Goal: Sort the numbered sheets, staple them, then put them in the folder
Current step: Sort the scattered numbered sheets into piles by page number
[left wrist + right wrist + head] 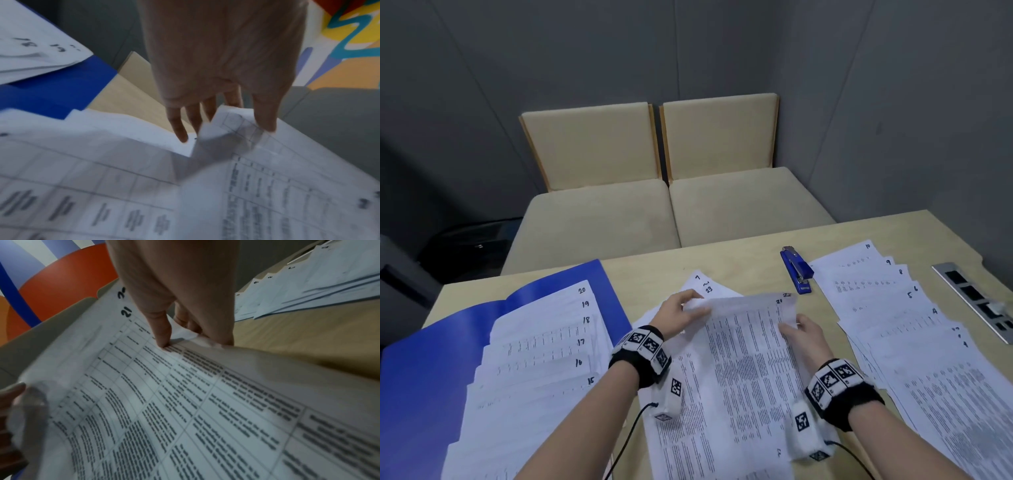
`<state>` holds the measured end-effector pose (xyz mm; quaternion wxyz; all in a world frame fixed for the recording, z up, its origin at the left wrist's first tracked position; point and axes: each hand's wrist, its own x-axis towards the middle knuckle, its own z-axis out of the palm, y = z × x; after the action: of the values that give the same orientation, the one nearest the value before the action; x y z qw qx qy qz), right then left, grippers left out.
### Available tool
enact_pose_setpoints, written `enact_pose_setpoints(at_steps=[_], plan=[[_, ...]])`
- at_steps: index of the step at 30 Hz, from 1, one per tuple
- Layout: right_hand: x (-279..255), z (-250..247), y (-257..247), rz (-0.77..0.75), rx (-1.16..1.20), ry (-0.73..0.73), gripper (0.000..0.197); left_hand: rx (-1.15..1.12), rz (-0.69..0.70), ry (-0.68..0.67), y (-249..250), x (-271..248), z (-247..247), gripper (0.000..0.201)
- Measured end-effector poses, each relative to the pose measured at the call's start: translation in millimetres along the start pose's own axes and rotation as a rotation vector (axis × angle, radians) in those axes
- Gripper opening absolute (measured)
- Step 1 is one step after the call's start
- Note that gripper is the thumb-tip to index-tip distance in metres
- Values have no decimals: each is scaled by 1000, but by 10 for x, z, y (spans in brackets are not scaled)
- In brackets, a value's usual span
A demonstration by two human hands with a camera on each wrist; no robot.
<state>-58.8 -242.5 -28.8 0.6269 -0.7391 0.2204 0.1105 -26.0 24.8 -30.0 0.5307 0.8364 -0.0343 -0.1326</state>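
Observation:
A small stack of printed sheets [746, 342], its top page numbered 21 with 22 behind, is held raised above the table centre. My left hand [681, 315] pinches its top left corner [230, 123], thumb on top. My right hand [803, 334] pinches the right edge [180, 340]. Under the stack lies a sheet marked 7 and 23 [705, 284]. An open blue folder [431, 359] at the left carries fanned sheets numbered 15 to 20 [544, 346]. Fanned sheets with low numbers up to 10 [893, 308] lie at the right. A blue stapler [797, 270] lies behind them.
The wooden table [739, 253] has a metal socket strip [977, 298] set in at its right edge. Two beige cushioned chairs [654, 171] stand beyond the far edge. A dark bag [465, 246] sits on the floor at the left.

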Motion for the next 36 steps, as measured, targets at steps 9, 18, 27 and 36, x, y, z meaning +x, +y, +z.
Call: enact_pose_setpoints(at_steps=[9,18,27,36], plan=[[-50,-154,67,-60,-58,-49,13,907,-368,99,-542,-76,-57,56],[-124,-321,-510,-137,165,-77,16,867,-253,224,-534,-90,-118,14],[-197,-783,-1509,-454,684,-236,26,413,-52,282,-53,-76,-434,3],[-27,-430,-1269,-314,374,-99,14,193,216,533,777,-6,-1128,15]])
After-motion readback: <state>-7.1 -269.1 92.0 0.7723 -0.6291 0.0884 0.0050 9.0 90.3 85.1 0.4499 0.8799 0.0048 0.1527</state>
